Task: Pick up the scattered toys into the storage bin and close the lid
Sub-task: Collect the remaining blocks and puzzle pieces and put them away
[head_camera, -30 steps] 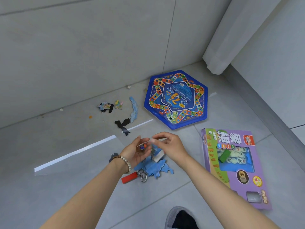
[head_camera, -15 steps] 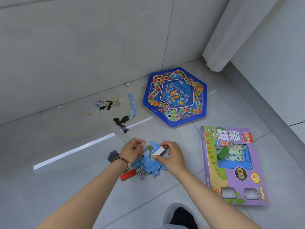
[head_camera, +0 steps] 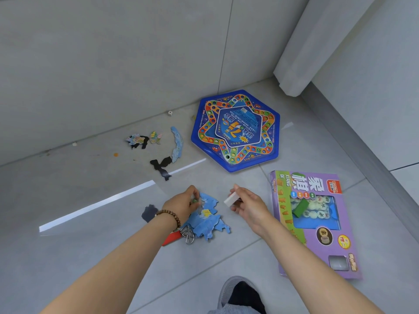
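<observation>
On the grey tiled floor (head_camera: 90,257), puzzle pieces (head_camera: 210,223) are scattered. A white block (head_camera: 231,198) is pinched by the right hand (head_camera: 248,206), small bits (head_camera: 194,200) by the left hand (head_camera: 180,206).

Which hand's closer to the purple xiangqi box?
Right. The right hand, pinching a white block, sits just left of the purple xiangqi box, not touching. The left hand, pinching a small green piece, is farther left, over the blue puzzle pieces.
</observation>
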`<action>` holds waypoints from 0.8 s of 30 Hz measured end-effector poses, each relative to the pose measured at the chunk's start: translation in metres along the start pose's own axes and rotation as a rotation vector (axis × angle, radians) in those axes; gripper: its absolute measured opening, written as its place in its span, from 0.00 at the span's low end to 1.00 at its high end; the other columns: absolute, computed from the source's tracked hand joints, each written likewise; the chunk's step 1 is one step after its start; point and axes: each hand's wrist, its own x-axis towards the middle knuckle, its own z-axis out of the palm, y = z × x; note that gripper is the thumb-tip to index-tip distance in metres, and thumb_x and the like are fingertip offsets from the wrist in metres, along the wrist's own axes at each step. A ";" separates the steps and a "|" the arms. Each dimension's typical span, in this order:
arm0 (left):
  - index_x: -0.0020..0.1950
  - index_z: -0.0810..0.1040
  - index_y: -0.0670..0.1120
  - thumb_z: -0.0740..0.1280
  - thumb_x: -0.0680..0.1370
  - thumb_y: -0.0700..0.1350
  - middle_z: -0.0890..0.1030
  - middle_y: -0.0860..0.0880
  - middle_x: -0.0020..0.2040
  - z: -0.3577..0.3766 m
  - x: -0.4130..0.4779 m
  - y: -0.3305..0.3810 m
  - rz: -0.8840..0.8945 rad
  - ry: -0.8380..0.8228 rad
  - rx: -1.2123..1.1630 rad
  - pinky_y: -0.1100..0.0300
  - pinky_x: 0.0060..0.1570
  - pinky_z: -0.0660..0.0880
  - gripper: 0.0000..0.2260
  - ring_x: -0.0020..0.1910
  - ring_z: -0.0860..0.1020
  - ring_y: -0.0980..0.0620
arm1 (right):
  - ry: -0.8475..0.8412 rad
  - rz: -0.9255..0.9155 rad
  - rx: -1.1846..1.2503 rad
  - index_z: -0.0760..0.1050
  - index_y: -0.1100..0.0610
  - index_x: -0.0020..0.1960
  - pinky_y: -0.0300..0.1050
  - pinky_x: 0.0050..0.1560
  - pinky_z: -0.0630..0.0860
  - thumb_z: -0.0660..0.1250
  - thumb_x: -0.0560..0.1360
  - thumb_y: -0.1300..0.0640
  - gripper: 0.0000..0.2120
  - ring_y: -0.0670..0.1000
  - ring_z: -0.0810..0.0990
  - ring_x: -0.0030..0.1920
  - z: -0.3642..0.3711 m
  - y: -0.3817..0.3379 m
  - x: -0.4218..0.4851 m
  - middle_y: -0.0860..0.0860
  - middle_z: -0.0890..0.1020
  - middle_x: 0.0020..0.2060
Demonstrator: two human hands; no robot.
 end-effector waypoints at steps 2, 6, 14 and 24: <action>0.51 0.65 0.50 0.57 0.81 0.51 0.71 0.53 0.35 -0.001 -0.001 0.003 -0.012 0.013 0.038 0.61 0.34 0.67 0.06 0.34 0.70 0.55 | -0.020 0.049 -0.010 0.76 0.57 0.44 0.41 0.40 0.75 0.64 0.78 0.53 0.08 0.50 0.77 0.43 0.002 -0.001 -0.003 0.53 0.79 0.40; 0.47 0.68 0.45 0.56 0.81 0.53 0.72 0.51 0.36 -0.011 -0.006 0.006 -0.118 0.096 -0.441 0.64 0.33 0.67 0.12 0.35 0.70 0.53 | -0.048 0.020 -0.254 0.74 0.56 0.40 0.38 0.33 0.69 0.67 0.75 0.53 0.08 0.48 0.72 0.32 0.003 0.002 -0.008 0.51 0.74 0.32; 0.44 0.67 0.47 0.56 0.82 0.42 0.73 0.49 0.35 -0.013 -0.036 -0.024 -0.223 -0.018 -0.761 0.68 0.22 0.62 0.07 0.28 0.62 0.54 | 0.079 -0.130 -0.556 0.79 0.57 0.48 0.30 0.34 0.72 0.78 0.65 0.56 0.14 0.46 0.77 0.37 0.004 0.031 -0.017 0.48 0.78 0.36; 0.53 0.67 0.46 0.58 0.81 0.44 0.73 0.50 0.39 0.003 -0.061 -0.040 -0.189 -0.064 -0.464 0.60 0.44 0.70 0.03 0.40 0.71 0.51 | 0.206 -0.195 -0.902 0.72 0.51 0.51 0.36 0.35 0.67 0.78 0.64 0.51 0.21 0.46 0.76 0.41 0.038 0.054 -0.041 0.45 0.76 0.42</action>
